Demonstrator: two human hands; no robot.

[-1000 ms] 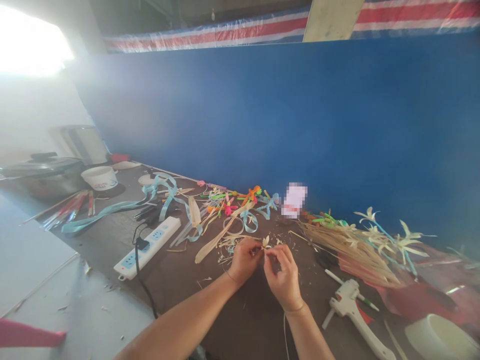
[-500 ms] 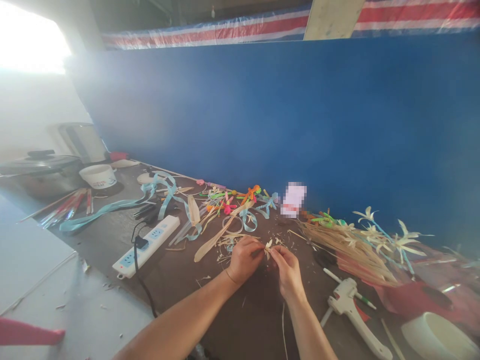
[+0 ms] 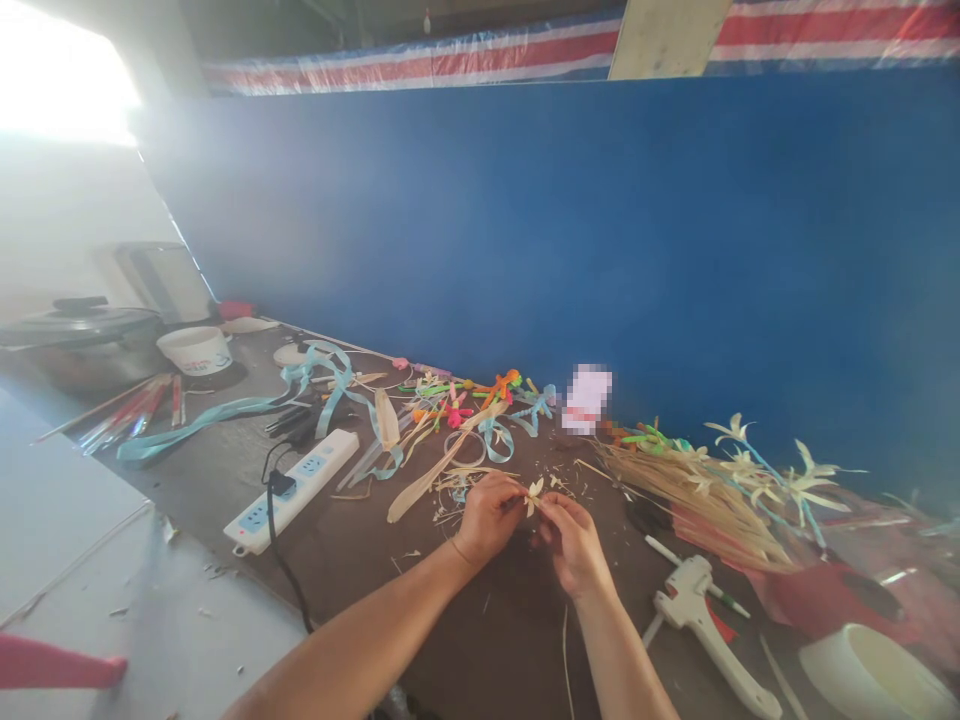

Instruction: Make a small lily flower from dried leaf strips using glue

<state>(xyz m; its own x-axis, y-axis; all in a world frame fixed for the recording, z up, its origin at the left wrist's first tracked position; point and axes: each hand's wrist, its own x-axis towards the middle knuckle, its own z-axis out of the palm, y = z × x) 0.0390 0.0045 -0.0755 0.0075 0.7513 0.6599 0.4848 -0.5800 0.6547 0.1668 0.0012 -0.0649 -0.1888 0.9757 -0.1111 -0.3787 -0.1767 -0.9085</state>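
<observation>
A small cream-coloured flower [image 3: 534, 495] with narrow petals is pinched between my two hands above the dark table. My left hand [image 3: 491, 518] grips it from the left, thumb and forefinger closed at the petals. From the right, my right hand [image 3: 571, 540] holds it with closed fingertips. Just behind the left hand lie thin dried strips and trimmings [image 3: 469, 485]. Similar finished flowers [image 3: 810, 480] on light-blue stems rest at the right, over a bundle of dried straw-like strips [image 3: 697, 495].
A white glue gun [image 3: 694, 600] and a white bowl [image 3: 874, 672] are at the right front. To the left are a power strip [image 3: 292, 492] with a black cable, light-blue ribbon [image 3: 217, 412], a paper cup [image 3: 195, 350] and a lidded pot [image 3: 82, 345]. A blue panel [image 3: 525, 230] stands behind the table.
The flower has turned so its petals show more openly. My right hand has shifted slightly, its fingers still on the flower; my left hand stays nearly in place.
</observation>
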